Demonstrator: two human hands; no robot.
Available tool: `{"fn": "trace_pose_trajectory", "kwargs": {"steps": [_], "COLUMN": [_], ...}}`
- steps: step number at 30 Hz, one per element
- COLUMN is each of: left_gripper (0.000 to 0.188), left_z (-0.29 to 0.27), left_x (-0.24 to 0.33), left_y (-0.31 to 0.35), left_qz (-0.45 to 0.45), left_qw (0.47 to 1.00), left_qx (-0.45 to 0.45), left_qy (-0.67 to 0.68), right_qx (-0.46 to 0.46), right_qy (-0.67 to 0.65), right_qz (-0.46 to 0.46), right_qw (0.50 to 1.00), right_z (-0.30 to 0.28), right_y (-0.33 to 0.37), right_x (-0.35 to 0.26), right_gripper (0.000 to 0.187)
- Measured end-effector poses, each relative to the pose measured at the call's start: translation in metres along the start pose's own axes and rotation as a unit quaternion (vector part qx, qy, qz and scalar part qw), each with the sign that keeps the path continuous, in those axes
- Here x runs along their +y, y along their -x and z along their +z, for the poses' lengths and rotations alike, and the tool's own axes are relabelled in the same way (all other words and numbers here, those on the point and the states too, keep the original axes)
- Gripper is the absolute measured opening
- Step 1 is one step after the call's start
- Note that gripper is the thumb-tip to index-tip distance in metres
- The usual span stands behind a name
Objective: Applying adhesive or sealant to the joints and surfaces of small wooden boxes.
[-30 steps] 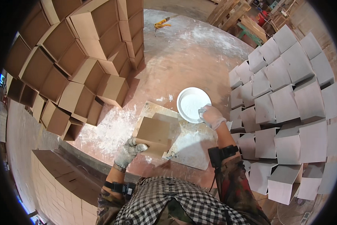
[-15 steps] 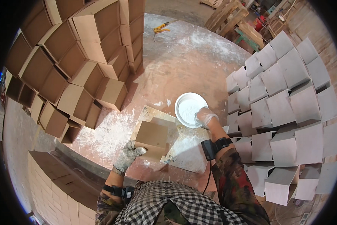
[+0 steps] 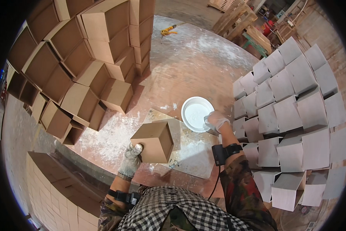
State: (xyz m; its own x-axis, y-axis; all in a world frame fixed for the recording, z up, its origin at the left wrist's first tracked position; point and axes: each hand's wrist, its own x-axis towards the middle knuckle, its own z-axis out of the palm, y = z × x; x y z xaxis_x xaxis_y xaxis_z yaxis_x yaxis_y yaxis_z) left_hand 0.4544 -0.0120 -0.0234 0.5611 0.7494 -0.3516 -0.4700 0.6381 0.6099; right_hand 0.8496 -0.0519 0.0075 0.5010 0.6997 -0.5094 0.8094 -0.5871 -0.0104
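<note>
My left hand (image 3: 131, 156), in a grey knitted glove, grips a plain brown cardboard-coloured box (image 3: 152, 141) by its left side, thumb pressed on the near face. The box is tilted above a stained board (image 3: 192, 148) on the table. Under a thin see-through glove, my right hand (image 3: 217, 120) is closed at the right rim of a round white bowl (image 3: 183, 111). Its fingertips reach inside, over the white paste (image 3: 196, 112). Whatever those fingers hold is hidden.
Brown boxes (image 3: 80, 102) are stacked high at the left, and boxes with whitish faces (image 3: 288, 106) at the right. A yellow-handled tool (image 3: 168, 30) lies on the far part of the white-smeared table (image 3: 188, 69). More brown pieces (image 3: 61, 192) stand at the lower left.
My left hand has turned and tilted the brown box, so different faces show. My right hand remains at the bowl's rim, its wrist slightly shifted.
</note>
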Motion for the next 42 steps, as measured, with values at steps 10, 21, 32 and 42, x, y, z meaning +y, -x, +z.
{"fn": "trace_pose_trajectory", "kwargs": {"steps": [10,21,32,42], "left_gripper": [0.049,0.052,0.042,0.046], "left_z": [-0.009,-0.006,-0.031,-0.030], "left_x": [-0.015,-0.012,-0.012,-0.013], "left_y": [0.014,0.008,0.006,0.004], "left_qz": [-0.065,-0.076,-0.102,-0.072], "left_qw": [0.982,0.977,0.967,0.981], "left_qx": [0.001,-0.021,-0.006,-0.023], "left_qy": [0.179,0.198,0.232,0.181], "right_qx": [-0.035,0.071,-0.009,0.141], "right_qy": [0.078,-0.603,-0.510,-0.143], "right_qz": [-0.088,-0.090,-0.239,-0.278], "right_qw": [0.992,0.790,0.827,0.939], "right_z": [-0.007,0.014,-0.009,0.032], "right_y": [0.008,0.075,0.160,0.135], "right_x": [-0.017,0.020,-0.082,-0.159], "right_gripper": [0.033,0.038,0.036,0.028]}}
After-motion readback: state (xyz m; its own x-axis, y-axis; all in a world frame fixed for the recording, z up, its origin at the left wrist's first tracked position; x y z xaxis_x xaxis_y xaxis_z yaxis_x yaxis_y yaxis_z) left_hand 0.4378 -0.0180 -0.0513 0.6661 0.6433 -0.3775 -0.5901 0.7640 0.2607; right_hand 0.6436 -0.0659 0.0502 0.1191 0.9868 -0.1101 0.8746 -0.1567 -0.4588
